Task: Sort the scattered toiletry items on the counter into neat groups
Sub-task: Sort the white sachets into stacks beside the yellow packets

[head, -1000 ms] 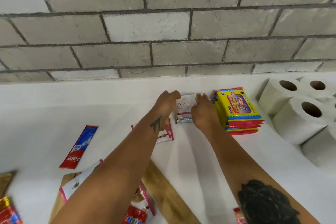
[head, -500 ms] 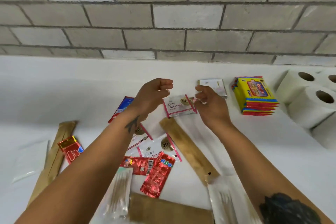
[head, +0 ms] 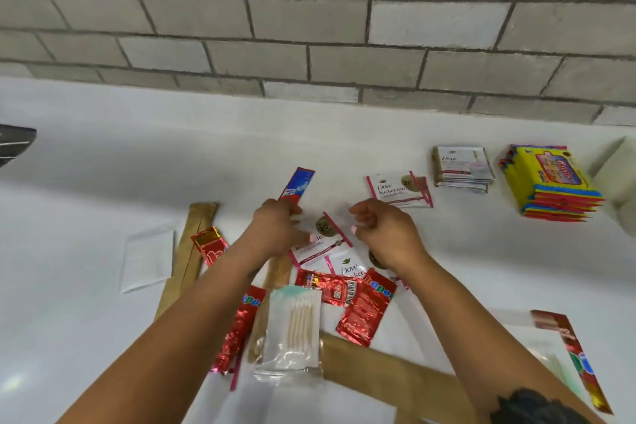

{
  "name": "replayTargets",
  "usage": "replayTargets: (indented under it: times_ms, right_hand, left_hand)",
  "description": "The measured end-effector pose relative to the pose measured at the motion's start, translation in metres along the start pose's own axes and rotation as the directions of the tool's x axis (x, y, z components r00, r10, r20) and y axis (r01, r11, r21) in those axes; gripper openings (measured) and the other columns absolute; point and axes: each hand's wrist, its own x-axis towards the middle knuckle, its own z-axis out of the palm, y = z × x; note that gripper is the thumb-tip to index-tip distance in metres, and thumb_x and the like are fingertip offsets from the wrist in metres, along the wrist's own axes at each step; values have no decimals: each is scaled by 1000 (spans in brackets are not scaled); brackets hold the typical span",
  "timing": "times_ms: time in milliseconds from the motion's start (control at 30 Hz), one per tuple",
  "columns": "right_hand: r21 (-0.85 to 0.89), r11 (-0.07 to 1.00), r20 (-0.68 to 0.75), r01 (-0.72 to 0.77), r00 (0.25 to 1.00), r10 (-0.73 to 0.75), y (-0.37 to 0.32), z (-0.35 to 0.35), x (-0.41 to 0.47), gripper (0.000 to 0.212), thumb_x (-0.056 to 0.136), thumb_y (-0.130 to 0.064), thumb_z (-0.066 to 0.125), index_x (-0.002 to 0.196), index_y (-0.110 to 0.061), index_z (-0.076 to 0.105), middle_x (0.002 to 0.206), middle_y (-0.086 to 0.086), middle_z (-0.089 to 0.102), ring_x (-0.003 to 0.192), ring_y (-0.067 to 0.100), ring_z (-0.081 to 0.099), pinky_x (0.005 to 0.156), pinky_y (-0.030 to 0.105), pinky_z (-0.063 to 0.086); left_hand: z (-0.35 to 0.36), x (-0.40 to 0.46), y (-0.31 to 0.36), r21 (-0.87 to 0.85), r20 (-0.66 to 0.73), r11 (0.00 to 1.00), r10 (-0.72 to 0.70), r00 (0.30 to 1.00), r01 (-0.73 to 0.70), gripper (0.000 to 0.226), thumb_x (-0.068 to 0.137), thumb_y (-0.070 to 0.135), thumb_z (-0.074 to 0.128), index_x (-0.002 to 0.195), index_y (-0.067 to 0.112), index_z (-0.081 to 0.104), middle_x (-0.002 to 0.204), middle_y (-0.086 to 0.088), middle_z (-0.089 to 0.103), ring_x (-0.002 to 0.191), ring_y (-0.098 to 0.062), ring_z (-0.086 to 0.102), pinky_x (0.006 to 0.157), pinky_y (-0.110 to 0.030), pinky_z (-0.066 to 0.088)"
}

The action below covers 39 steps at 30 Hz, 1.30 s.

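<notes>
Both hands have dropped from mid-air to the pile of sachets on the white counter (head: 103, 155) since half a second ago. The left hand (head: 278, 231) now lies curled over a Dove sachet (head: 318, 241), fingertips touching it; whether it has hold of it cannot be told. The right hand (head: 385, 234) hovers just right of that sachet, fingers loosely curled and holding nothing. Just behind the left hand lies a blue and red toothpaste sachet (head: 297, 184). Further back and to the right, another Dove sachet (head: 397, 189) lies alone, then a neat stack of Dove sachets (head: 463, 167), then a stack of yellow packets (head: 550, 182). Nearer than the hands, red foil sachets (head: 364, 313), a clear bag of cotton buds (head: 296, 327) and brown paper sleeves (head: 192, 244) overlap, crowding the sachet.
</notes>
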Motion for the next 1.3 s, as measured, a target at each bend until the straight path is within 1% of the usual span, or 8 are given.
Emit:
replayTargets:
  times_ms: [167,500,667,900,1000,1067,1200,1300]
  right_hand:
    - [-18,998,-40,-52,998,51,-8,3,1,28,85,-15,64,112,-21,63,112,-3,64,95,6,54,82,16,37]
    - [-9,989,-126,-150,981,148,-10,2,-10,26,86,-20,63,112,-21,62,112,-3,66,102,11,59,81,16,38]
    - [51,986,-125,-159,978,165,-11,3,-6,26,85,-20,64,111,-21,63,112,-4,66,104,12,60,83,17,39]
    - [375,909,-108,-180,966,235,-15,-9,8,58,76,-38,74,126,-24,49,115,-8,58,107,15,58,96,36,47]
    - [499,850,-133,-171,954,270,-5,-27,20,28,77,-20,75,96,-26,55,103,1,65,92,19,63,79,34,52]
    - [534,827,-192,-174,928,319,8,-38,34,27,75,-12,77,83,-26,55,97,8,65,80,21,62,61,31,49]
    - [440,864,-343,-246,843,414,33,-50,63,26,69,-21,80,85,-22,59,90,4,67,88,27,66,78,43,55]
    - [302,886,-400,-352,797,453,44,-54,78,29,76,-19,74,101,-15,61,95,2,65,94,25,63,77,28,46]
  left_hand:
    - [15,12,-11,226,50,974,-22,999,10,92,65,53,78,136,12,35,129,-11,42,116,-26,47,94,-33,42]
    - [8,27,-18,-17,133,999,46,990,-44,68,72,36,78,128,13,48,125,-5,59,113,-23,58,85,-26,47]
    - [-11,29,-22,-291,108,955,87,990,-52,49,70,24,81,114,15,60,114,-9,66,99,-26,65,86,-43,55]
    - [-37,34,21,-414,77,886,261,962,-207,43,66,14,84,102,17,60,97,-3,66,88,-21,65,72,-36,59]
    - [-30,48,49,-481,48,845,294,955,-236,46,62,12,86,98,17,58,99,-8,67,89,-24,66,77,-42,59]
    - [-17,63,67,-530,4,817,271,963,-228,46,61,13,87,94,19,55,101,-11,68,91,-26,67,79,-46,58]
    - [15,89,101,-485,-73,838,246,966,-250,56,66,24,85,111,11,55,104,-6,65,91,-19,61,78,-25,47]
    - [36,103,116,-447,-79,866,211,974,-224,60,69,24,82,119,9,52,112,-8,64,96,-19,59,74,-21,41]
